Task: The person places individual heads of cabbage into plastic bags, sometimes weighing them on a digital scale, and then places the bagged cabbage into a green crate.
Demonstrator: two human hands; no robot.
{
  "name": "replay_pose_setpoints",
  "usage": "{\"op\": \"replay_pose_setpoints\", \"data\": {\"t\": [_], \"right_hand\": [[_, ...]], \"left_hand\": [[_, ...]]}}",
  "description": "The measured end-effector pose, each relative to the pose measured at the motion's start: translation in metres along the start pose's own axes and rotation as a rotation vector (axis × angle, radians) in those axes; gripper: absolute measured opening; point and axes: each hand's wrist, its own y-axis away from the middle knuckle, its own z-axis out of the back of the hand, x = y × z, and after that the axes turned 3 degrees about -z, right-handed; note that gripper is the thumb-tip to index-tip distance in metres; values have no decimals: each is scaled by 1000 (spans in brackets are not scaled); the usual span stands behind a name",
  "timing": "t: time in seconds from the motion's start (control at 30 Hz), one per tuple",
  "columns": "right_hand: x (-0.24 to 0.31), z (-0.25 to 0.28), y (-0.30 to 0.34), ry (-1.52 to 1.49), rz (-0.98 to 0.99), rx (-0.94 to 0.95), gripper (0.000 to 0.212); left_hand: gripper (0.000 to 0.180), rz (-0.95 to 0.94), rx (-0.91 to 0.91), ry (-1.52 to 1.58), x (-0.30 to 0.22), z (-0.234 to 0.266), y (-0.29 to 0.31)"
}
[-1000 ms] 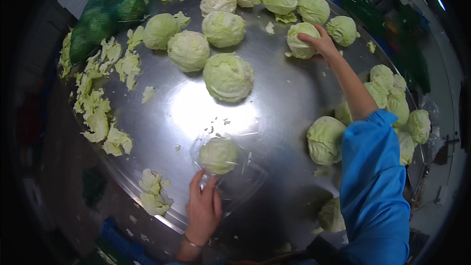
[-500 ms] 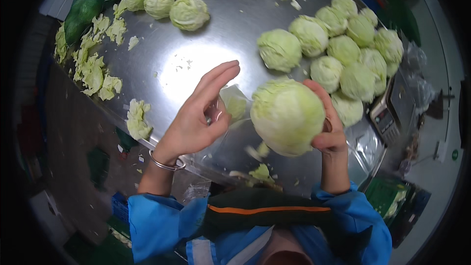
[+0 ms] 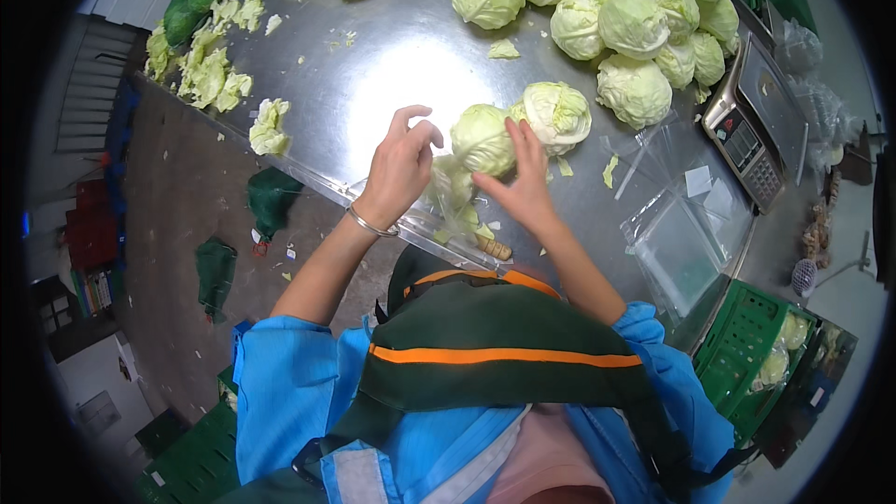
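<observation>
My left hand [image 3: 399, 171], a metal bangle at its wrist, has curled fingers and appears to grip the edge of a crumpled clear plastic bag [image 3: 450, 189]. A pale green cabbage [image 3: 481, 138] sits between my hands, at the mouth of the bag. Thumb and fingers of my right hand [image 3: 525, 179] rest round its near right side. Close behind those fingers lies another cabbage [image 3: 560, 117] with ruffled leaves. Where the bag's rim meets the cabbage is hard to make out.
Several cabbages [image 3: 635, 23] are heaped at the far right of the metal table [image 3: 373, 70]. A scale [image 3: 751, 131] and flat clear bags [image 3: 679, 247] lie at the right. Leaf scraps [image 3: 213, 70] litter the left edge. A tan handle [image 3: 493, 245] lies near the front edge.
The whole view has shifted. My right hand has moved left, closer to my left hand and the bag. The held cabbage was raised before; a cabbage now sits between my hands, another beside it.
</observation>
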Motion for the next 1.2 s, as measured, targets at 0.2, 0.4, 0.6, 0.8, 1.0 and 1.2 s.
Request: {"op": "replay_pose_setpoints", "data": {"t": [0.2,0.4,0.6,0.8,1.0,1.2], "right_hand": [[3,-14,9,-300,-100,-326,52],[29,-55,42,-30,-51,117,32],[47,-31,9,-452,-204,132,18],[120,-14,-65,-247,12,217,29],[96,-115,-59,-119,151,175,36],[169,-78,-121,-45,302,162,21]], "left_hand": [[31,50,152,-310,6,20,68],[61,232,126,1,11,16,83],[72,526,208,523,11,61,64],[72,698,131,881,44,113,39],[69,391,86,881,45,134,36],[43,519,-148,408,119,146,44]]}}
